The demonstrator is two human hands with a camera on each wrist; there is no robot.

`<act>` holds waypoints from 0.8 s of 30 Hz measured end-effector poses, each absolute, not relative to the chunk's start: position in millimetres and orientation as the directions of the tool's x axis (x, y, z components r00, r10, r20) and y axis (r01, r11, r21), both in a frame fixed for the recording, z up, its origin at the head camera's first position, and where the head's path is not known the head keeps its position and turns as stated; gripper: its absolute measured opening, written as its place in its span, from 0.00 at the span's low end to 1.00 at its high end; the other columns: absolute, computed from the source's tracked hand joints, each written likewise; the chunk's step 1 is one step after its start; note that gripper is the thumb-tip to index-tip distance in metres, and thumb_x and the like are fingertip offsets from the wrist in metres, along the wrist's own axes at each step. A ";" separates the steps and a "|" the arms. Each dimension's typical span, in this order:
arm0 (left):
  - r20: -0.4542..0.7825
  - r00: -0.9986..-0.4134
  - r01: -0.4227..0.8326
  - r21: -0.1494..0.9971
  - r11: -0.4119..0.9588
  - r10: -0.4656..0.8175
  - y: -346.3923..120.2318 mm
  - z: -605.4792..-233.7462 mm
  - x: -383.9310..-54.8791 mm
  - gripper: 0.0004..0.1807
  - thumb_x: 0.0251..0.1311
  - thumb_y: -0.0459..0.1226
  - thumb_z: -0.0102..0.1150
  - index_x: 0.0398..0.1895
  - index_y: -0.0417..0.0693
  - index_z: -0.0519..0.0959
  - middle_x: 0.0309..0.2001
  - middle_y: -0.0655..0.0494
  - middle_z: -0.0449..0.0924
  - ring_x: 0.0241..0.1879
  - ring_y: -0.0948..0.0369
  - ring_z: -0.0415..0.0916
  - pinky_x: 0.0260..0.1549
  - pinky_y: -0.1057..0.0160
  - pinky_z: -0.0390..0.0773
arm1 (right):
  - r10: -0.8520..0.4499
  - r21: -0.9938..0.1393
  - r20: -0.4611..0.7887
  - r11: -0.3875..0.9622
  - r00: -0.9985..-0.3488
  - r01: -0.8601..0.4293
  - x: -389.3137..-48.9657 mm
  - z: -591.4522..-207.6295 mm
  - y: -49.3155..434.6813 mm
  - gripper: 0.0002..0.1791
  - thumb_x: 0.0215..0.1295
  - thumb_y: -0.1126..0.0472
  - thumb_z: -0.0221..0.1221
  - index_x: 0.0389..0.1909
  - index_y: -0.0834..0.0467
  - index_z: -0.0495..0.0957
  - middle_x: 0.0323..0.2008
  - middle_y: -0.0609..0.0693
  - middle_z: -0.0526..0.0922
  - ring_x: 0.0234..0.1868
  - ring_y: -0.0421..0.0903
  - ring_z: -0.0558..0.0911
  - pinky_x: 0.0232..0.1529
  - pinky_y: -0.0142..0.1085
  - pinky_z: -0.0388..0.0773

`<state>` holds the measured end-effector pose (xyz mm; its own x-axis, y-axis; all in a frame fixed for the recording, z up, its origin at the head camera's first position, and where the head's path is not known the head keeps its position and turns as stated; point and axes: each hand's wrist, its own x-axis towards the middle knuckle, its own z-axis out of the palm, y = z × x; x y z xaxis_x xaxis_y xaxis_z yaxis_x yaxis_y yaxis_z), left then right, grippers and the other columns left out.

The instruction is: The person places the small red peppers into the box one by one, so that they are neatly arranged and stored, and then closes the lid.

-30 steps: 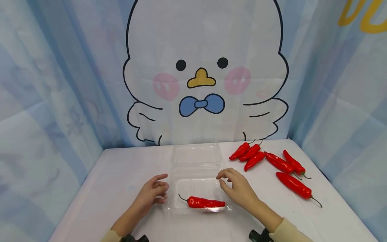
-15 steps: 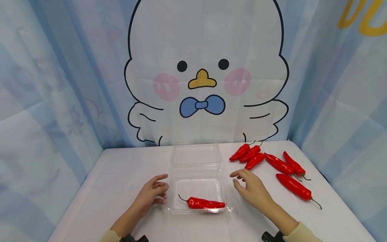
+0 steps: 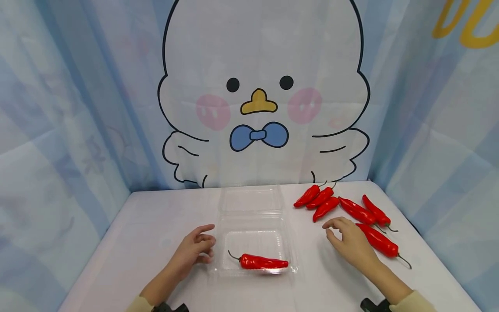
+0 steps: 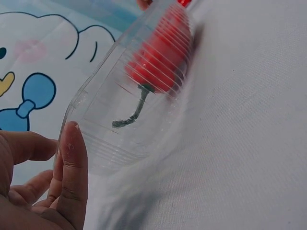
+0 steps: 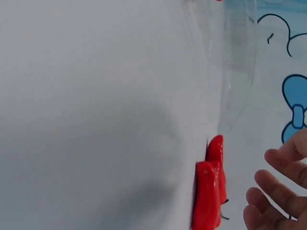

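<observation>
A curtain [image 3: 261, 52] printed with a cartoon bird stands behind the white counter [image 3: 163, 216]. In the head view, one red pepper [image 3: 263, 262] lies in the open clear container [image 3: 253, 240]; six loose peppers [image 3: 326, 209] lie to its right. The right hand [image 3: 351, 242] hovers near them. In the left wrist view, the left hand [image 4: 38, 201] has parted fingers by the container's rim, contact unclear. In the right wrist view, the bent fingers hold nothing. The step seems to be fetching a second pepper; the next move calls for lowering and pinching one.

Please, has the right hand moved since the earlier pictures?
Yes: in the head view, the right hand has moved rightward, away from the open clear plastic container.
</observation>
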<state>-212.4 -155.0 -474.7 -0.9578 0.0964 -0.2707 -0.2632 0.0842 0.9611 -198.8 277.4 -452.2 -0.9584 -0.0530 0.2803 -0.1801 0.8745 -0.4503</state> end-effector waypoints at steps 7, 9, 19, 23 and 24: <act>-0.267 -0.959 -0.258 0.962 0.093 0.098 -155.0 -473.4 -212.1 0.30 0.70 0.33 0.59 0.74 0.44 0.66 0.49 0.43 0.79 0.31 0.58 0.77 0.29 0.63 0.84 | -0.014 -0.455 0.238 0.882 -0.971 -0.124 -197.3 -454.4 313.2 0.10 0.65 0.61 0.66 0.46 0.57 0.86 0.49 0.60 0.84 0.50 0.59 0.81 0.48 0.57 0.85; -0.268 -0.959 -0.259 0.961 0.096 0.093 -154.7 -473.3 -212.0 0.30 0.70 0.33 0.60 0.74 0.44 0.66 0.49 0.43 0.79 0.31 0.58 0.77 0.29 0.63 0.84 | -0.008 -0.449 0.244 0.885 -0.970 -0.121 -198.9 -453.5 324.4 0.10 0.66 0.62 0.66 0.46 0.59 0.85 0.49 0.61 0.84 0.49 0.60 0.81 0.47 0.58 0.85; -0.265 -0.959 -0.256 0.962 0.094 0.103 -155.1 -472.2 -212.3 0.30 0.70 0.33 0.59 0.74 0.43 0.66 0.49 0.43 0.79 0.31 0.58 0.77 0.29 0.63 0.84 | 0.044 -0.427 0.234 0.902 -0.971 -0.062 -199.1 -448.8 368.0 0.12 0.69 0.64 0.61 0.49 0.66 0.83 0.53 0.71 0.80 0.53 0.71 0.78 0.51 0.68 0.79; -0.267 -0.959 -0.258 0.962 0.090 0.100 -155.8 -473.5 -211.8 0.30 0.70 0.33 0.60 0.74 0.43 0.66 0.49 0.42 0.79 0.31 0.58 0.77 0.29 0.63 0.84 | 0.013 -0.402 0.234 0.912 -0.972 -0.084 -200.4 -451.0 382.4 0.11 0.70 0.69 0.58 0.49 0.66 0.82 0.52 0.73 0.79 0.52 0.72 0.78 0.51 0.69 0.78; -0.268 -0.958 -0.259 0.962 0.089 0.100 -155.9 -473.9 -211.6 0.31 0.70 0.33 0.60 0.74 0.43 0.66 0.49 0.42 0.79 0.31 0.58 0.77 0.29 0.63 0.84 | 0.003 -0.395 0.230 0.914 -0.973 -0.091 -201.1 -451.7 386.0 0.11 0.69 0.69 0.57 0.49 0.66 0.82 0.52 0.74 0.79 0.51 0.72 0.78 0.50 0.69 0.79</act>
<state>-211.6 -155.9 -473.9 -0.9584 0.0997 -0.2675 -0.2592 0.0893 0.9617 -201.1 386.0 -451.7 -0.9732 0.0027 0.2298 -0.0908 0.9142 -0.3950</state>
